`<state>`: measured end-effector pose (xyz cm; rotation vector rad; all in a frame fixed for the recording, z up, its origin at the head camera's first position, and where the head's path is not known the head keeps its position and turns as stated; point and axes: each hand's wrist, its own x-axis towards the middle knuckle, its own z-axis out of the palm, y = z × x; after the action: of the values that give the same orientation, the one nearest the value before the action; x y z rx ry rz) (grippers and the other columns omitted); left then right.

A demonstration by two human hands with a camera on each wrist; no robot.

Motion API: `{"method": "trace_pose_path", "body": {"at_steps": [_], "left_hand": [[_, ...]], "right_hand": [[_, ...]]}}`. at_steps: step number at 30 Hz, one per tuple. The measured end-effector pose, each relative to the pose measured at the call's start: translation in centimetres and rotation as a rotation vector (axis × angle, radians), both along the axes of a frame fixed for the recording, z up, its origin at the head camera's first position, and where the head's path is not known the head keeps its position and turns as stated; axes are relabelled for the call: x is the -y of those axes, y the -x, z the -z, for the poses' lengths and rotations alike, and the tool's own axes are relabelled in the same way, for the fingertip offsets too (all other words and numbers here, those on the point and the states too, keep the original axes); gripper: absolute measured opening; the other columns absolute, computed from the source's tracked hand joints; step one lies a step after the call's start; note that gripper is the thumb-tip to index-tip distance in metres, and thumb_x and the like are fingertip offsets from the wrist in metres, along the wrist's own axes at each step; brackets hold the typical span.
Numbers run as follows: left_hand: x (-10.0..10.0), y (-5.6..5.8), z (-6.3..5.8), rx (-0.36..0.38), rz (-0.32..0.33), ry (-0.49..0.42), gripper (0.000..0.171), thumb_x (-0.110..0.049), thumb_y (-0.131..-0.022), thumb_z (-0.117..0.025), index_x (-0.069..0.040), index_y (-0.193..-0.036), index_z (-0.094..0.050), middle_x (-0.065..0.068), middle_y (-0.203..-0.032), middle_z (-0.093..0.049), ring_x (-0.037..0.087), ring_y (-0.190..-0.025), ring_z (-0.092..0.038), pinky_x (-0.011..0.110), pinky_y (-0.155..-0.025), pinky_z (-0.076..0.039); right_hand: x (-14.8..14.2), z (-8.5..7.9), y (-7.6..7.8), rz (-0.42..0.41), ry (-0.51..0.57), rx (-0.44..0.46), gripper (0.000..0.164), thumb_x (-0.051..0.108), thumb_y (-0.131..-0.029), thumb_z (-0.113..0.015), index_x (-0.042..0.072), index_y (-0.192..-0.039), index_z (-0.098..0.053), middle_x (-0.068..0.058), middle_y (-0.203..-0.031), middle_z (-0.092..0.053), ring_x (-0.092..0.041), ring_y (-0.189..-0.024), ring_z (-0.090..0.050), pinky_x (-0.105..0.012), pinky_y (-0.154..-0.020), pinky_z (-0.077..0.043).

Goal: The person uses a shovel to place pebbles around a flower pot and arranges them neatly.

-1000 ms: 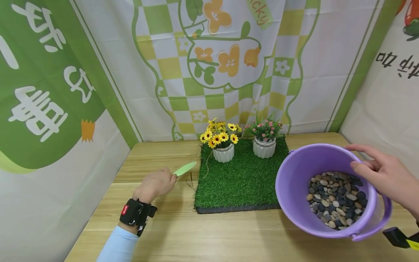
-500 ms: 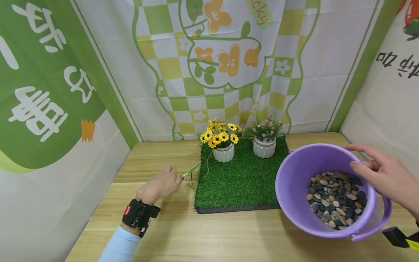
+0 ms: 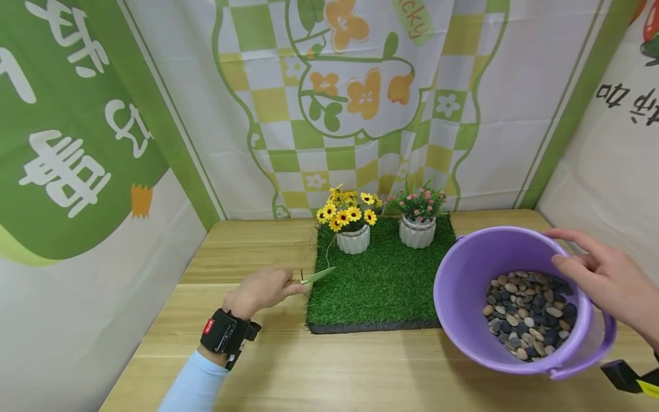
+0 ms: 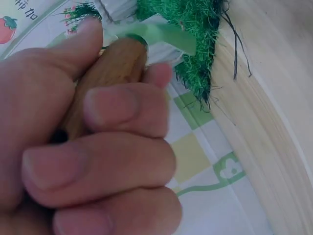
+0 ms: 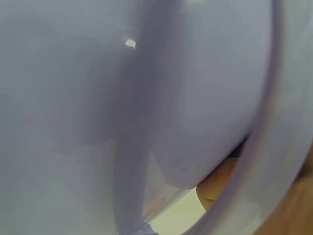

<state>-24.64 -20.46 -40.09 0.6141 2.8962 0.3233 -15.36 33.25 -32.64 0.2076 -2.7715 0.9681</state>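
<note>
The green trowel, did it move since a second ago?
Yes, the green trowel moved right in the head view: its tip, then left of the grass mat, now overlaps it.

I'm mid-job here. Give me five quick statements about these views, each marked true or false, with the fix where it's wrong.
1. The left hand grips a green-bladed tool by its wooden handle. True.
2. The right hand holds the purple bucket. True.
3. The purple bucket is full to the brim. False: its stones lie low inside.
4. Yellow flowers and pink flowers stand in white pots on a green turf mat. True.
5. In the head view, the yellow flowers are right of the pink flowers. False: they are left.
</note>
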Motion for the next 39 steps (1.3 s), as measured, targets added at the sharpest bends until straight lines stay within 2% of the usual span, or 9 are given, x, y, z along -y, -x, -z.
{"method": "trace_pose_path", "body": {"at_steps": [3, 7, 11, 18, 20, 25, 28, 32, 39], "left_hand": [[-0.3, 0.0, 0.2, -0.017, 0.028, 0.011, 0.036, -0.049, -0.094, -0.059, -0.018, -0.075, -0.054, -0.006, -0.067, -0.049, 0.010, -0.060, -0.048, 0.028, -0.059, -0.043], [-0.7, -0.1, 0.2, -0.036, 0.034, 0.023, 0.033, -0.043, -0.097, -0.058, -0.018, -0.076, -0.054, -0.006, -0.066, -0.050, 0.010, -0.060, -0.049, 0.030, -0.060, -0.044], [-1.1, -0.5, -0.2, 0.004, 0.009, 0.044, 0.027, -0.040, -0.098, -0.058, -0.016, -0.085, -0.056, -0.003, -0.070, -0.053, 0.013, -0.062, -0.051, 0.031, -0.058, -0.044], [-2.1, -1.2, -0.4, 0.066, -0.023, 0.085, 0.022, -0.034, -0.099, -0.058, -0.013, -0.101, -0.055, 0.000, -0.073, -0.056, 0.015, -0.059, -0.055, 0.031, -0.054, -0.047], [-2.4, -1.3, -0.2, 0.050, -0.010, 0.104, 0.029, -0.035, -0.098, -0.059, -0.009, -0.110, -0.057, 0.004, -0.080, -0.063, 0.018, -0.067, -0.062, 0.036, -0.060, -0.052], [-2.9, -1.4, 0.3, -0.014, 0.032, 0.112, 0.046, -0.031, -0.097, -0.062, -0.004, -0.133, -0.052, 0.006, -0.093, -0.068, 0.018, -0.082, -0.063, 0.040, -0.077, -0.054], [-3.2, -1.4, 0.3, -0.022, 0.046, 0.093, 0.029, -0.029, -0.098, -0.060, -0.007, -0.117, -0.057, 0.001, -0.081, -0.060, 0.015, -0.073, -0.057, 0.038, -0.071, -0.051], [-3.7, -1.7, 0.0, -0.065, 0.058, 0.074, 0.017, -0.028, -0.098, -0.061, -0.011, -0.097, -0.055, -0.001, -0.073, -0.052, 0.014, -0.065, -0.051, 0.034, -0.061, -0.046], [-5.0, -2.2, -0.9, -0.130, 0.068, 0.049, 0.027, -0.031, -0.095, -0.065, -0.017, -0.077, -0.051, -0.005, -0.064, -0.046, 0.011, -0.054, -0.044, 0.027, -0.048, -0.037]], "right_hand": [[0.2, -0.1, 0.0, 0.011, -0.028, 0.000, 0.050, 0.022, -0.101, -0.053, 0.018, -0.149, -0.039, -0.008, -0.074, -0.072, -0.002, -0.057, -0.061, -0.026, -0.051, -0.050], [0.3, -0.2, 0.0, 0.014, -0.060, -0.001, 0.050, 0.023, -0.101, -0.052, 0.007, -0.146, -0.039, -0.018, -0.080, -0.073, 0.002, -0.059, -0.059, -0.024, -0.053, -0.048], [0.4, -0.3, 0.0, 0.011, -0.062, 0.005, 0.050, 0.023, -0.101, -0.052, 0.008, -0.147, -0.038, -0.024, -0.085, -0.072, 0.003, -0.061, -0.060, -0.024, -0.053, -0.048], [0.4, -0.2, -0.1, 0.001, -0.051, 0.000, 0.050, 0.022, -0.101, -0.051, 0.008, -0.147, -0.038, -0.026, -0.086, -0.072, 0.002, -0.060, -0.061, -0.024, -0.053, -0.049], [0.2, -0.1, -0.1, -0.005, -0.046, -0.001, 0.050, 0.022, -0.101, -0.051, 0.009, -0.147, -0.038, -0.027, -0.088, -0.072, 0.000, -0.060, -0.062, -0.025, -0.053, -0.050], [0.2, 0.0, 0.0, -0.006, -0.045, -0.004, 0.050, 0.024, -0.102, -0.051, 0.009, -0.147, -0.038, -0.027, -0.088, -0.072, -0.004, -0.059, -0.064, -0.026, -0.052, -0.051], [0.2, 0.0, 0.0, -0.002, -0.047, -0.010, 0.049, 0.024, -0.101, -0.051, 0.009, -0.147, -0.039, -0.026, -0.087, -0.072, -0.003, -0.059, -0.063, -0.026, -0.052, -0.050], [0.2, 0.2, -0.1, 0.000, -0.044, -0.015, 0.049, 0.023, -0.101, -0.052, 0.010, -0.146, -0.040, -0.024, -0.085, -0.072, -0.001, -0.059, -0.062, -0.026, -0.052, -0.050], [0.3, 0.1, -0.2, -0.007, -0.035, -0.015, 0.049, 0.022, -0.101, -0.052, 0.011, -0.147, -0.039, -0.024, -0.085, -0.073, -0.002, -0.059, -0.063, -0.026, -0.051, -0.051]]}}
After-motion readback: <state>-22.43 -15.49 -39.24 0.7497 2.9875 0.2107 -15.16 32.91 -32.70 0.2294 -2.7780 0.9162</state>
